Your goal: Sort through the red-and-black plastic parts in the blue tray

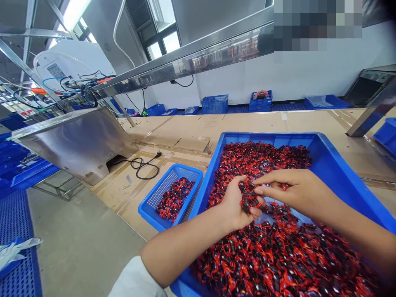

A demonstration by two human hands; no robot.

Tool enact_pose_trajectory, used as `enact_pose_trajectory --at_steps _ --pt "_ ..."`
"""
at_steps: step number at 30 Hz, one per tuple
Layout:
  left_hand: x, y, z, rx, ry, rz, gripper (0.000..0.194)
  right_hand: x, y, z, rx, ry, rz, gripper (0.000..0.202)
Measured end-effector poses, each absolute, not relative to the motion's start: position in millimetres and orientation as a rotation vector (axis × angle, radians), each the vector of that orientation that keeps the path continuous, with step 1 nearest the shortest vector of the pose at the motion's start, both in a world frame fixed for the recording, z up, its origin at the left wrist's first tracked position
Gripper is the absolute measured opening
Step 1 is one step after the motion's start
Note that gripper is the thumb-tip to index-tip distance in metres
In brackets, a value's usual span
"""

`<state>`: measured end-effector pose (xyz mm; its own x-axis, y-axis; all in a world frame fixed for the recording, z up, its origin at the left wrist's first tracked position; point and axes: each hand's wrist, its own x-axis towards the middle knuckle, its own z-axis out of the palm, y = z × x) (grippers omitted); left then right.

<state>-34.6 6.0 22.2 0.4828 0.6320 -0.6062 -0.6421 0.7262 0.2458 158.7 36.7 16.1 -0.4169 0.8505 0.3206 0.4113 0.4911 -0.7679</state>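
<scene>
My left hand [233, 205] is curled around a small handful of black-and-red parts [248, 197], short dark cylinders with red wires or tails. Against that handful, my right hand [292, 187] pinches with thumb and forefinger at one of the parts. Both hands are above a large blue bin [337, 165], which holds a great many of the same parts [278, 255]. On its left stands a smaller blue basket [145, 205] with perforated walls, partly filled with similar parts [175, 200]. The exact kind of part is too small to make out.
Cardboard [173, 136] covers the table. A black cable with a plug [145, 167] lies left of the bins, beside a steel box [77, 140]. A metal post [371, 111] stands at right. Blue crates [215, 104] line the wall, and a metal rail [201, 53] crosses overhead.
</scene>
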Motion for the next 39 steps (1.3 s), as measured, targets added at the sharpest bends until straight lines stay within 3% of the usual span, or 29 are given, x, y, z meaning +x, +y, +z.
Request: enact_pose_trajectory --at_steps 5,7,17,23,29,34,39 --pt "-35.7 4.6 22.2 0.043 0.725 0.761 0.036 156.1 36.9 25.6 -1.036 -1.437 1.584 0.061" --pt "-35.4 3.6 22.6 0.045 0.728 0.736 0.037 155.8 37.7 27.9 -0.977 -1.252 1.767 0.063" --pt "-32.7 3.8 21.1 0.083 0.731 0.681 0.028 154.8 38.1 18.9 -0.948 -1.174 1.838 0.035" --pt "-32.0 3.1 21.7 0.121 0.766 0.691 0.041 153.2 39.4 23.4 -0.934 -1.054 1.864 0.031" --pt "-29.3 3.3 17.4 0.205 0.795 0.698 0.040 149.6 33.6 22.9 -1.085 -1.432 1.617 0.057" --pt "-24.2 2.1 19.6 0.372 0.889 0.699 0.041 145.4 24.6 13.2 -1.212 -1.969 0.920 0.034" --pt "-22.6 1.3 20.5 0.375 0.936 0.679 0.047 143.4 22.3 8.0 -1.087 -2.121 0.525 0.012"
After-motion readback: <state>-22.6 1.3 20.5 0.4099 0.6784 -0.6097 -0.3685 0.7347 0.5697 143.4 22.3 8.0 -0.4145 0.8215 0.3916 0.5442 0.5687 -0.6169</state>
